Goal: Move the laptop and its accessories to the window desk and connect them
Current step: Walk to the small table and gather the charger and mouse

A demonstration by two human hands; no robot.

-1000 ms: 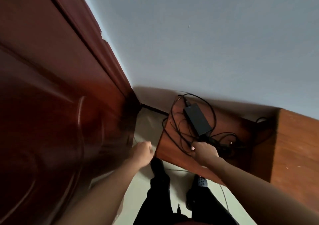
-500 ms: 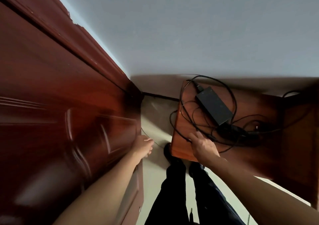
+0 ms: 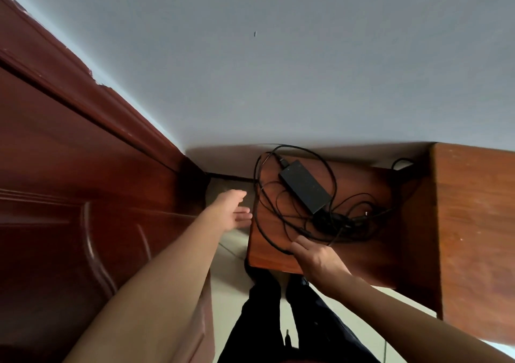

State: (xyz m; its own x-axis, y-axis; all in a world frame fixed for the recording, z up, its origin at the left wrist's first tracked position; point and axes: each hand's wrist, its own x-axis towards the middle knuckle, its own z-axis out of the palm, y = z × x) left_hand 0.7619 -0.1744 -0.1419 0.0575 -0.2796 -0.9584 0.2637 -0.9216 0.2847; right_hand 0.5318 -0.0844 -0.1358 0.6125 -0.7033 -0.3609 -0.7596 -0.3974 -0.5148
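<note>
Left hand (image 3: 232,212) had opened since 0.5 s ago, fingers spread, holding nothing, just off the left edge of the tabletop (image 3: 271,254). Right hand (image 3: 315,256) lay on the black cable (image 3: 267,235) at the front edge; grip unclear. Power adapter (image 3: 305,185) sat among the loops. No readable labels.

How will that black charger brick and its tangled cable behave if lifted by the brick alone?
The charger brick looks rigid and boxy, so it should lift without flexing. Its thin cable lies in loose crossed loops on the wooden stand, so it will likely trail, dangle and maybe snag. One loop overhangs the stand's edge beside the right hand, so it may slip off.
</note>
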